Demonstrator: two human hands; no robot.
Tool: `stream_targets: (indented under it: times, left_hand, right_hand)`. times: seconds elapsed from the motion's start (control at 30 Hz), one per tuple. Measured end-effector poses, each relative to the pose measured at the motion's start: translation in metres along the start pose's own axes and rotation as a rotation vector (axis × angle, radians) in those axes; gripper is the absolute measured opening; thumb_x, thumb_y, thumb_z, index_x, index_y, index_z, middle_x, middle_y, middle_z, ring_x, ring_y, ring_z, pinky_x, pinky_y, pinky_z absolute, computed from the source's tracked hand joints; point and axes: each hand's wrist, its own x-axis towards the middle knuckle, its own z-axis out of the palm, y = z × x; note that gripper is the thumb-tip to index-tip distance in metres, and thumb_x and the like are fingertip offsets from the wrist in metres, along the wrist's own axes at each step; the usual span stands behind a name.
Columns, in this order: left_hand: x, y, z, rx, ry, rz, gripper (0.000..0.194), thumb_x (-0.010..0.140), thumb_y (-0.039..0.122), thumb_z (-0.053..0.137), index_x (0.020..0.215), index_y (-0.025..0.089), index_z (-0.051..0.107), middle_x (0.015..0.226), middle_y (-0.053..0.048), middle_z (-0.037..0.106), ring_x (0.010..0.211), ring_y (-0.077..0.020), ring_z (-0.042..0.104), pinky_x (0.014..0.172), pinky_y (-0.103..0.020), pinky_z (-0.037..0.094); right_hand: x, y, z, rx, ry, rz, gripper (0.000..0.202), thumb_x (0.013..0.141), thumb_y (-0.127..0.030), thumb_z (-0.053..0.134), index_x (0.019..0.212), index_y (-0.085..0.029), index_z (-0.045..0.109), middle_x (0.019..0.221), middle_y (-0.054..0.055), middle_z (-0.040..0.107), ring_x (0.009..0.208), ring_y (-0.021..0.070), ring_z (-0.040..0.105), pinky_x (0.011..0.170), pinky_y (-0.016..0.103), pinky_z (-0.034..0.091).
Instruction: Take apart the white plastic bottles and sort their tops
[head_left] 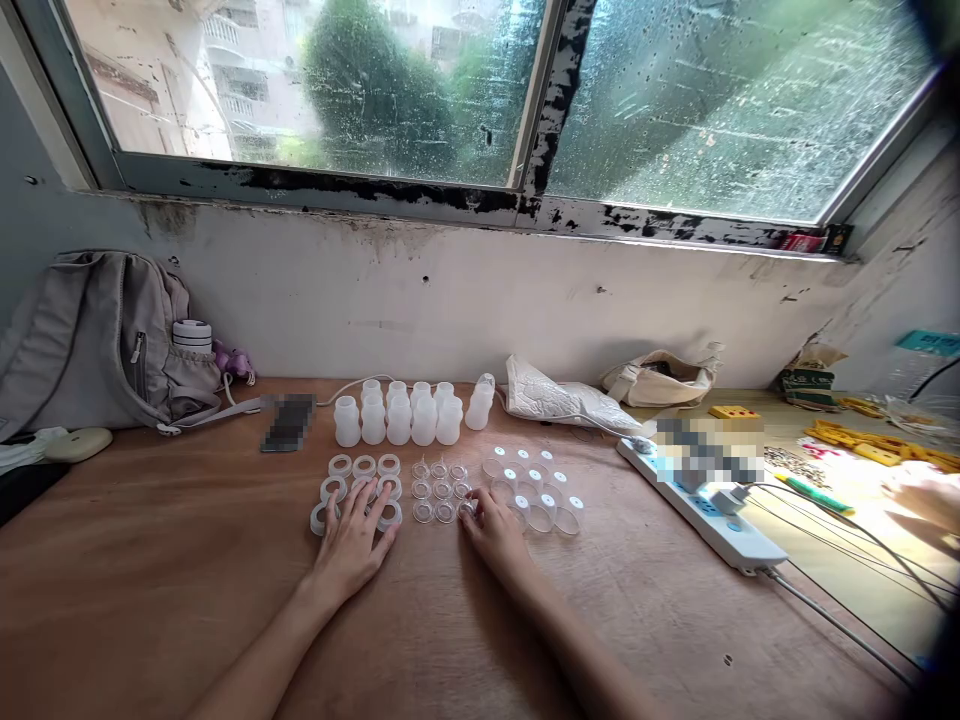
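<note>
My left hand (pixel 354 540) lies with its fingers spread over the front of a group of white rings (pixel 340 465) on the wooden table. My right hand (pixel 491 525) has its fingertips drawn together at the front right corner of several small clear ring-shaped parts (pixel 421 490); what is between the fingertips is too small to make out. Right of that hand, clear round caps (pixel 540 517) with white centres stand in rows. Behind the rings stand several translucent white bottles (pixel 399 425), one of them (pixel 480 402) apart and leaning at the right.
A grey backpack (pixel 97 335) rests at the back left. White packaging (pixel 566 400) and a beige pouch (pixel 664 380) lie along the wall. A white power strip (pixel 709 515) with cables crosses the right side, near yellow parts (pixel 877 445). The wooden table (pixel 150 580) extends toward me.
</note>
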Motion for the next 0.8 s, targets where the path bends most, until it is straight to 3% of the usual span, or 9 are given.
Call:
stream_targets:
  times: [0.47, 0.7, 0.8]
  left_hand:
    - [0.008, -0.002, 0.003, -0.001, 0.06, 0.031, 0.045, 0.083, 0.044, 0.037, 0.124, 0.025, 0.043, 0.129, -0.01, 0.044, 0.12, -0.0263, 0.035, 0.099, -0.053, 0.016]
    - [0.018, -0.007, -0.004, 0.017, 0.123, 0.134, 0.039, 0.084, 0.043, 0.038, 0.114, 0.024, 0.052, 0.121, -0.009, 0.052, 0.115, -0.0256, 0.04, 0.099, -0.05, 0.018]
    - [0.023, -0.007, -0.009, 0.012, 0.119, 0.192, 0.039, 0.083, 0.045, 0.038, 0.111, 0.023, 0.053, 0.117, -0.009, 0.055, 0.113, -0.0253, 0.042, 0.099, -0.049, 0.02]
  right_hand:
    - [0.001, -0.003, 0.001, -0.074, 0.023, -0.045, 0.016, 0.077, -0.021, 0.045, 0.091, -0.019, 0.052, 0.084, 0.005, 0.055, 0.072, 0.0174, 0.056, 0.067, 0.028, 0.042]
    - [-0.006, -0.009, -0.004, -0.057, 0.078, -0.097, 0.036, 0.079, -0.026, 0.046, 0.113, -0.016, 0.042, 0.107, 0.013, 0.054, 0.092, 0.0243, 0.055, 0.074, 0.034, 0.043]
    - [-0.004, -0.013, -0.014, -0.054, 0.14, -0.182, 0.04, 0.08, -0.028, 0.045, 0.118, -0.017, 0.038, 0.107, 0.012, 0.054, 0.087, 0.0235, 0.057, 0.07, 0.034, 0.044]
